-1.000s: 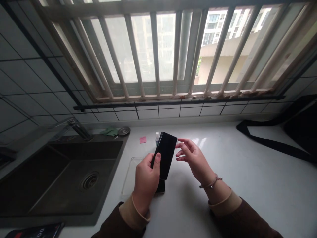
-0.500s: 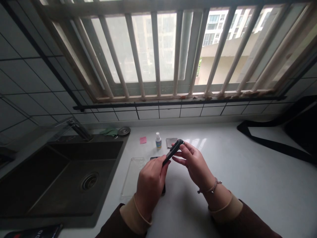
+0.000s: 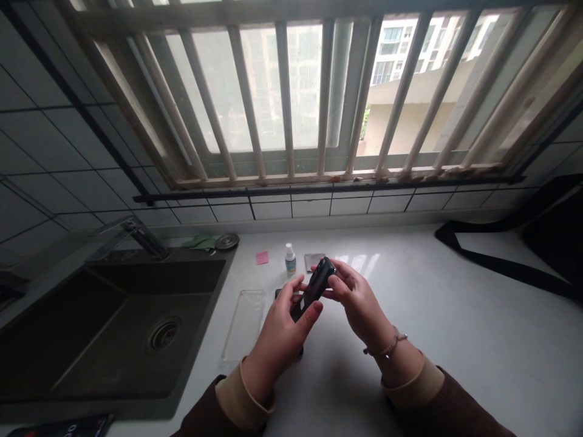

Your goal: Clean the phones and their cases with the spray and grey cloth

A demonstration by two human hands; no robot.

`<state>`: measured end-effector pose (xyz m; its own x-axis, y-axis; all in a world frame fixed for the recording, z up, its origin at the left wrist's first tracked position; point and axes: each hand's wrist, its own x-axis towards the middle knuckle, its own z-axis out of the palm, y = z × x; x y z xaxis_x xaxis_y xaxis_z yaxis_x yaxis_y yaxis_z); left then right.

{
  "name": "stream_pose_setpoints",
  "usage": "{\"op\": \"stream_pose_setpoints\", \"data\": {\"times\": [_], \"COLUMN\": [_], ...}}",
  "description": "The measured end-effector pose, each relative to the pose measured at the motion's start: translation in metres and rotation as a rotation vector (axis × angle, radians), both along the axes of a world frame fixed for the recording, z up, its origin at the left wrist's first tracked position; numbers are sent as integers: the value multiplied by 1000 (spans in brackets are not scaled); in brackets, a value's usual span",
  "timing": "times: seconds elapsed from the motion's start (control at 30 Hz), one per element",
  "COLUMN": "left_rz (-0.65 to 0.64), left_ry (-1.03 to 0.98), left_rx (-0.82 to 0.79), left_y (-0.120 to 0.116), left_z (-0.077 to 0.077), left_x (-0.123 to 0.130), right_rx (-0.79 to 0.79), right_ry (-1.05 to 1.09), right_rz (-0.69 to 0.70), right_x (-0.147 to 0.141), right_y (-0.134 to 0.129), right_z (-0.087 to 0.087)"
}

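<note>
A black smartphone (image 3: 312, 289) is held tilted above the counter, its camera end up and to the right. My left hand (image 3: 283, 325) grips its lower end, with the thumb along one edge and the fingers behind the other. At the upper end, my right hand (image 3: 353, 294) pinches it between thumb and fingers. Under my left hand lies another dark flat object, mostly hidden. A clear phone case (image 3: 244, 325) rests on the counter left of my left hand. Beyond the hands stand a small white-capped spray bottle (image 3: 290, 260) and a flat grey packet (image 3: 313, 261).
A dark sink (image 3: 182, 385) with a faucet (image 3: 148, 238) takes up the left side. A green cloth (image 3: 200, 243), a drain cover (image 3: 227, 241) and a pink note (image 3: 262, 258) lie toward the back. A black strap (image 3: 496, 267) reaches across the right; a dark box (image 3: 68, 426) is at front left.
The phone has turned so more of its broad face shows. My left hand's fingers have shifted from over it to its sides; my right hand stays at the upper end.
</note>
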<state>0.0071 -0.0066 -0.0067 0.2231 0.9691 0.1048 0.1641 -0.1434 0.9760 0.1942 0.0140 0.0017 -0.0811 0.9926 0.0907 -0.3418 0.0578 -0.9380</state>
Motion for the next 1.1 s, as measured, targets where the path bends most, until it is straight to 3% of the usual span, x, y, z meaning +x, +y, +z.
{"op": "stream_pose_setpoints", "data": {"times": [0.13,0.3,0.6,0.8,1.1], "left_rz": [5,-72,13,155,104], "left_ry": [-122,-317,-468,-700,-693], "left_rx": [-72,-188,-244,-203,-384], "left_y": [4,5,3,1,0], "left_z": [-3,5,12,13,27], "left_x": [0,2,6,0,0], "right_rx": [-23,-48,-12,-81,-289], "right_ry": [22,-3,45,83,-47], "right_rz": [11,-11,-6,-161,-344], "right_x": [0,2,1,5,21], "right_y": [1,2,3,6,14], "right_z": [-3,-7,-7,-4,3]}}
